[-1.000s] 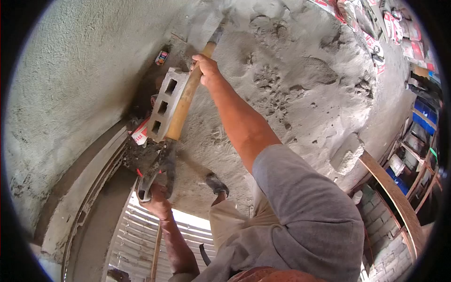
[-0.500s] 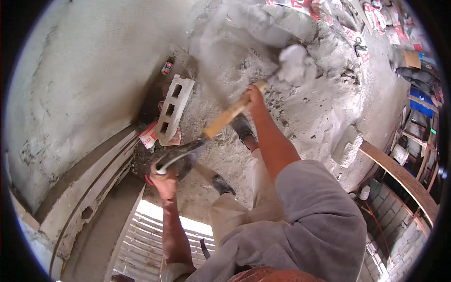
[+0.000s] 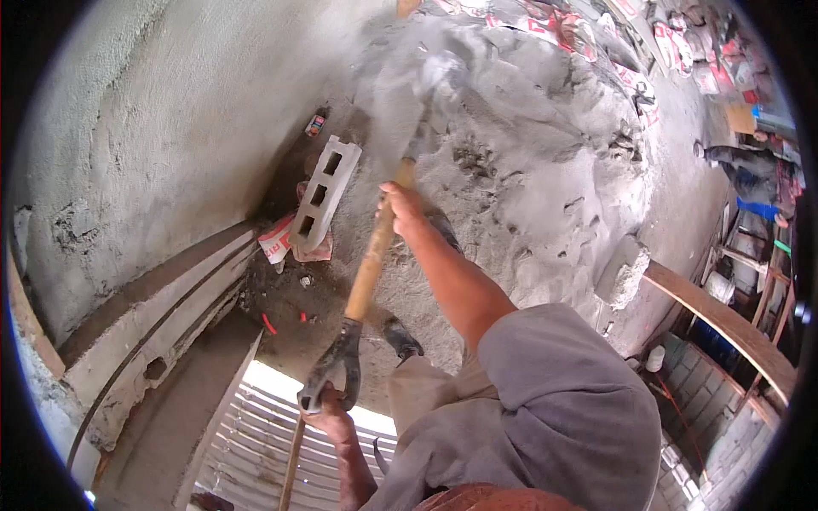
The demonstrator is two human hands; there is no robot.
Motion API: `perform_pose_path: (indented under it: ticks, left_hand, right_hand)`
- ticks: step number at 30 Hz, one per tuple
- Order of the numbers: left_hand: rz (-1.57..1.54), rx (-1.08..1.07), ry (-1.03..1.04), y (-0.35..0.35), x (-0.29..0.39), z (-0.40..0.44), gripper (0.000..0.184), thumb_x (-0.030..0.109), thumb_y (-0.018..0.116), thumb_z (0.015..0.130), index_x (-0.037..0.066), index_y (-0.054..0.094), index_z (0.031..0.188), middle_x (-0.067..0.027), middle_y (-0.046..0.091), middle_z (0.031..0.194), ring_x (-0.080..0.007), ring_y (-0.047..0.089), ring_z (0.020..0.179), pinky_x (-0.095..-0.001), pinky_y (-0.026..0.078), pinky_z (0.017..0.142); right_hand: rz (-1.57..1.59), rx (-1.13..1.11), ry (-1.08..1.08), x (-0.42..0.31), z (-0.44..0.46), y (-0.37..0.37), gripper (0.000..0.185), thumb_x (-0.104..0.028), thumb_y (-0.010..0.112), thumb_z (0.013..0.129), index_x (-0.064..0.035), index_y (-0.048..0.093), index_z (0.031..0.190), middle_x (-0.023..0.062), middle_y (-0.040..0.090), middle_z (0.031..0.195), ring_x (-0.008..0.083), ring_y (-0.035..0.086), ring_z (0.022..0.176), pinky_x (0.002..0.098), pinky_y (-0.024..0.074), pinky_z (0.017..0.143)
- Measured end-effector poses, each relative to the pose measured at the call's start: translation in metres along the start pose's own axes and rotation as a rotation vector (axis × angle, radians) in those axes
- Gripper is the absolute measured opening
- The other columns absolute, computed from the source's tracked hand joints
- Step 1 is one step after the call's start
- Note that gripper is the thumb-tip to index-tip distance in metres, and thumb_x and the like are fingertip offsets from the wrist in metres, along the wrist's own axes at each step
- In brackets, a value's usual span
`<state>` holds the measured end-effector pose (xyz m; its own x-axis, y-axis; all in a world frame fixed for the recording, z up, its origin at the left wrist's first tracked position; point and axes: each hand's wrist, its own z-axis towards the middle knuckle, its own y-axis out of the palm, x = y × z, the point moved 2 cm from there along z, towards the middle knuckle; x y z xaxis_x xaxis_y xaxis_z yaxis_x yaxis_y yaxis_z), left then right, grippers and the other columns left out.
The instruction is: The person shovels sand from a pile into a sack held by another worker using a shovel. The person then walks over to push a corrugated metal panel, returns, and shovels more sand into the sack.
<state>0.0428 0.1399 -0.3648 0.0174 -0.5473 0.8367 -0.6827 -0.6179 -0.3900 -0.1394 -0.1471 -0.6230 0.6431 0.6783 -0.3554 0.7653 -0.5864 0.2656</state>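
A shovel (image 3: 369,271) with a wooden shaft and a black D-shaped handle runs up the middle of the head view. My left hand (image 3: 329,415) is wrapped round the D-handle at its lower end. Higher up, my right hand (image 3: 400,209) grips the shaft not far from the metal part. The blade is blurred by motion and dust, over a heap of grey powdery mix (image 3: 528,145). My dark shoe (image 3: 400,339) stands on the dusty floor beside the handle.
A hollow concrete block (image 3: 325,193) lies left of the shovel, partly over a torn red-and-white bag (image 3: 275,242). A small can (image 3: 315,124) sits by the wall. To the right are a chunk of concrete (image 3: 626,274) and a wooden plank (image 3: 720,325). Cement bags (image 3: 562,30) line the back.
The shovel has swung left and is more upright in view. My left hand has moved down and slightly right, my right hand left and down. The grey load on the blade has become a dusty blur.
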Motion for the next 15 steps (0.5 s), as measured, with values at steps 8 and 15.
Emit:
perform_pose_path:
  ticks: [8,15]
  left_hand:
    - [-0.438,-0.102,-0.707,0.064,-0.047,0.023,0.027,0.033,0.066,0.084,0.007,0.059,0.087,-0.0050,0.059,0.074,-0.0154,0.056,0.064,-0.0306,0.047,0.058]
    - [-0.237,-0.371,-1.055,0.108,-0.096,-0.011,0.064,0.058,0.053,0.090,0.010,0.043,0.130,-0.0100,0.061,0.098,-0.0252,0.061,0.091,-0.0458,0.051,0.077]
  right_hand:
    - [0.121,-0.153,0.047,-0.034,0.035,-0.007,0.016,-0.015,0.067,0.079,-0.0100,0.054,0.089,0.0045,0.054,0.070,0.0184,0.056,0.058,0.0361,0.0474,0.049]
    - [-0.848,0.295,-0.345,-0.151,0.108,-0.107,0.018,-0.013,0.066,0.071,0.0014,0.063,0.082,0.0073,0.061,0.062,0.0197,0.062,0.055,0.0362,0.0496,0.047]
